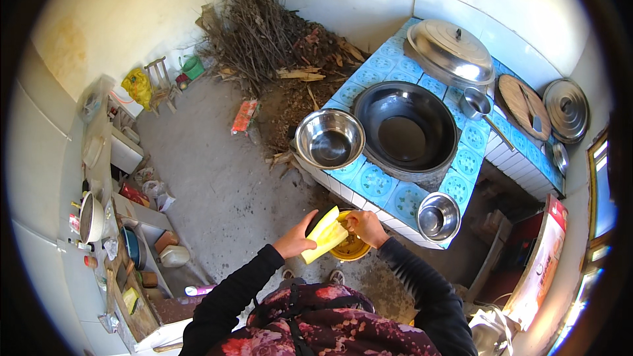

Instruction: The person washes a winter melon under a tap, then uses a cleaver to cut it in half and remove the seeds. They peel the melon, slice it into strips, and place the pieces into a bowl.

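Observation:
My left hand [295, 238] grips a long piece of squash [324, 238] with pale yellow flesh and dark rind, tilted over a yellow bucket [352, 253]. My right hand [365, 226] is bent at the squash's right side, above the bucket's far rim, its fingertips close to the flesh. Whether it holds something small cannot be told. Bits of pulp lie inside the bucket. Another cut piece of squash [131, 300] rests on a wooden board [143, 316] at the lower left.
Ahead stands a blue-tiled stove [376, 180] with a large black wok [405, 126], a steel basin [330, 139], a smaller steel bowl [438, 217] and a ladle [475, 104]. Brushwood [257, 34] is heaped by the wall. Cluttered shelves line the left side.

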Tool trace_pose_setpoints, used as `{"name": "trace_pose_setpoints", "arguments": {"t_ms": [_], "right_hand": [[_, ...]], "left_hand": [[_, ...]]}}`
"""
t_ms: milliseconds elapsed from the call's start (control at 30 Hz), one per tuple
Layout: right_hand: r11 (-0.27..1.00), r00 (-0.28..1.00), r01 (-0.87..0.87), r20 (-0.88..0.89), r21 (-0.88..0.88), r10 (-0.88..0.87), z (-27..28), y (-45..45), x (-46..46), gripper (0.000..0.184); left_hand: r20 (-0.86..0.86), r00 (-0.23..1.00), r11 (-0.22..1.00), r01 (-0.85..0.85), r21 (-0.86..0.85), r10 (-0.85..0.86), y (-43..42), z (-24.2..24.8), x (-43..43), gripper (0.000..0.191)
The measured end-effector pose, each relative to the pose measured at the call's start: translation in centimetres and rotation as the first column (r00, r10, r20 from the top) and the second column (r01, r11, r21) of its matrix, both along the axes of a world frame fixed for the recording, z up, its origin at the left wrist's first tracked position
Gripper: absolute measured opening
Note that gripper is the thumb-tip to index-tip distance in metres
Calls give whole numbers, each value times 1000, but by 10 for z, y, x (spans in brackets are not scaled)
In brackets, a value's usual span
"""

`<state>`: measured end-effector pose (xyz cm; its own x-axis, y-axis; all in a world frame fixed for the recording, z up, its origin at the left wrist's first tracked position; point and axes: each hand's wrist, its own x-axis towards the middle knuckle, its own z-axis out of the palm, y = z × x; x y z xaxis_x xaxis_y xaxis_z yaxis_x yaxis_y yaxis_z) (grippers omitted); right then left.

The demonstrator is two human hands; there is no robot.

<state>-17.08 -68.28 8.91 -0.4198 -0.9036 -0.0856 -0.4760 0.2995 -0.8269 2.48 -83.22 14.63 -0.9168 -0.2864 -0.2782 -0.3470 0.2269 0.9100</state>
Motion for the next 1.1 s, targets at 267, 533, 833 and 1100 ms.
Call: {"name": "trace_pose_setpoints", "arguments": {"t_ms": [267, 533, 833, 1100], "right_hand": [[990, 976, -88, -209, -111, 64, -4, 9, -12, 25], [955, 985, 101, -105, -279, -135, 29, -8, 28, 20], [975, 694, 106, -717, 195, 68, -52, -57, 72, 51], [929, 920, -357, -211, -103, 330, -43, -198, 242, 21]], "left_hand": [[-64, 998, 997, -21, -73, 16, 2, -1, 0, 92], [-152, 954, 966, -258, 9, 257, -19, -2, 74, 95], [-156, 414, 431, -738, 519, 897, -45, -7, 314, 76], [-201, -455, -115, -577, 809, 867, -61, -23, 631, 55]]}}
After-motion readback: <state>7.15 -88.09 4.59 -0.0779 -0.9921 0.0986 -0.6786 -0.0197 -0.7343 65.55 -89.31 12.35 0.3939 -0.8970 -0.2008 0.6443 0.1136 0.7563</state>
